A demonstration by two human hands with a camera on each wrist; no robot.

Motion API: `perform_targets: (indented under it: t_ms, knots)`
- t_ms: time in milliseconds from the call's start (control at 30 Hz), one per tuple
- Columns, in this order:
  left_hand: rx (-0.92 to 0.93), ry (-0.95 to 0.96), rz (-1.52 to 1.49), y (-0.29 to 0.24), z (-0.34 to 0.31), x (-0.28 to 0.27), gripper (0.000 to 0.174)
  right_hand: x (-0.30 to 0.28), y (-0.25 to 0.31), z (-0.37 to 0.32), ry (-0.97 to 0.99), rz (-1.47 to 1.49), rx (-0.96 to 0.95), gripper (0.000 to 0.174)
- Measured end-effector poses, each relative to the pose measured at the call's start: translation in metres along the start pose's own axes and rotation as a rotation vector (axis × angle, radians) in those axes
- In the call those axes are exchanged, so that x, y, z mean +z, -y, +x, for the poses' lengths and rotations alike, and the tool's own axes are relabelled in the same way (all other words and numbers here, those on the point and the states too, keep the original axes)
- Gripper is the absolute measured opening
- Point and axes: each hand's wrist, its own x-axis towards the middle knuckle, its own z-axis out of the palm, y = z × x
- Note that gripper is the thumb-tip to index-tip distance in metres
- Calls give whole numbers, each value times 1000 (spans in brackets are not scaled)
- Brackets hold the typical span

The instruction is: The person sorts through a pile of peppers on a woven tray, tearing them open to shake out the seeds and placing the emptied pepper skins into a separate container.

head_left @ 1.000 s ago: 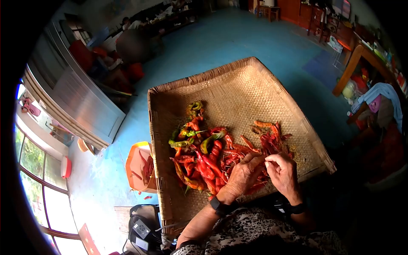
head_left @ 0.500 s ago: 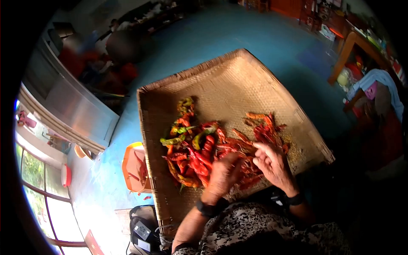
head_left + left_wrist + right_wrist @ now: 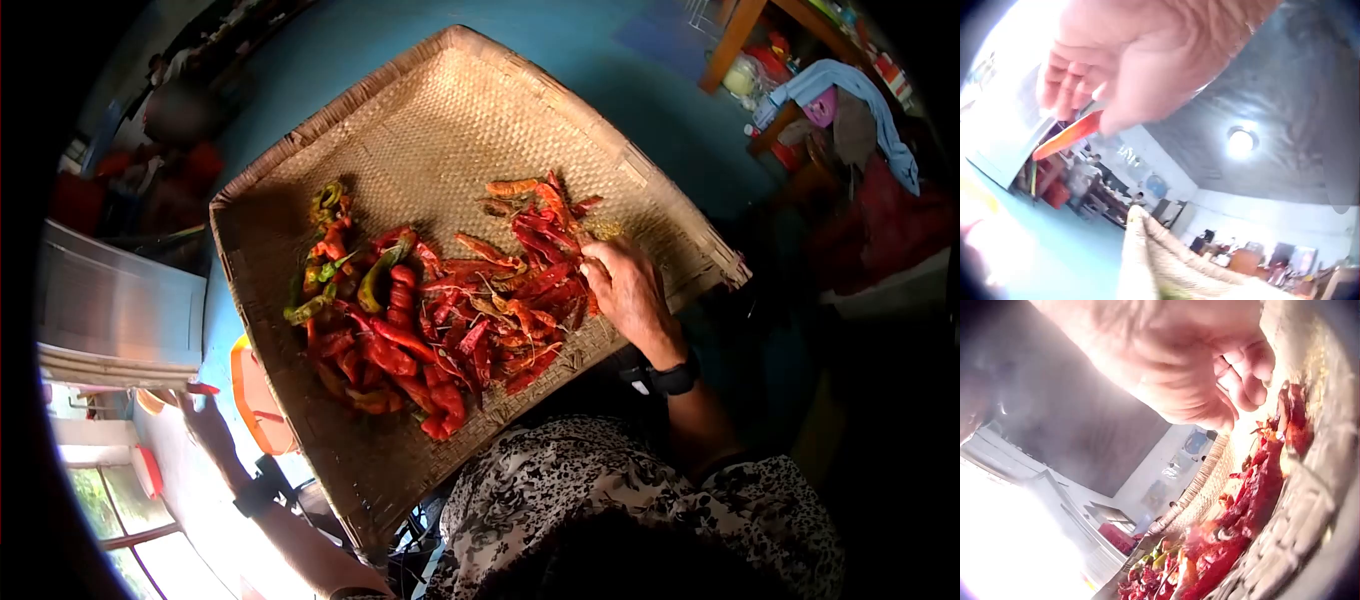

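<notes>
My left hand [image 3: 210, 430] is out past the left side of a large woven bamboo tray. It pinches a red chili pepper [image 3: 203, 388], which sticks out from the fingertips as a slim orange-red pod [image 3: 1069, 137] in the left wrist view. Over the right part of the tray, my right hand [image 3: 632, 300] hovers at a heap of dried red chilies [image 3: 545, 240], fingertips right at their edge. In the right wrist view the fingers [image 3: 1250, 378] are loosely bent, with no pepper visible between them, above the shrivelled pods [image 3: 1266, 481].
The bamboo tray [image 3: 430, 130] sits before the lap, with fresher red and green peppers [image 3: 385, 310] on its left side. Loose yellow seeds [image 3: 605, 225] lie at the right. An orange-rimmed container [image 3: 262, 405] stands on the floor left of the tray, partly behind it.
The left hand has left the tray and swung out to the left with a chili pepper. The right hand stays over the right-hand chilies. The head view has turned and tilted down.
</notes>
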Motion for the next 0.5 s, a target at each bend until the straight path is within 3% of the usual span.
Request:
perform_targets:
  t_ms: [33,67,167,233,300,367,400,433,467,500]
  knots:
    - [106,-118,225,25,-2,19,47,-2,-4,5,-23,-18,-13,13]
    - [-124,28,62,-5,-10,3,53,-1,-11,11,-20,-59,-21,11]
    - [-124,206,-198,-33,-14,-3,52,8,-26,40,-32,-115,-45,9]
    - [6,228,-408,-58,-19,9,45,17,-34,62,27,-134,-41,10]
    - [160,135,-471,-97,-32,20,36,24,-32,80,197,-127,201,24]
    - [134,345,-446,-172,-43,-14,28,37,-35,98,263,-153,229,32]
    - [212,266,-396,-191,-45,-14,27,41,-29,98,199,-304,196,42]
    - [293,212,-337,-209,-52,-14,25,46,-33,104,275,-244,266,49]
    - [158,383,-416,-244,-57,-35,26,45,-28,106,338,-208,281,49]
    - [203,347,-741,-243,-63,-13,26,43,-22,105,405,-174,292,50]
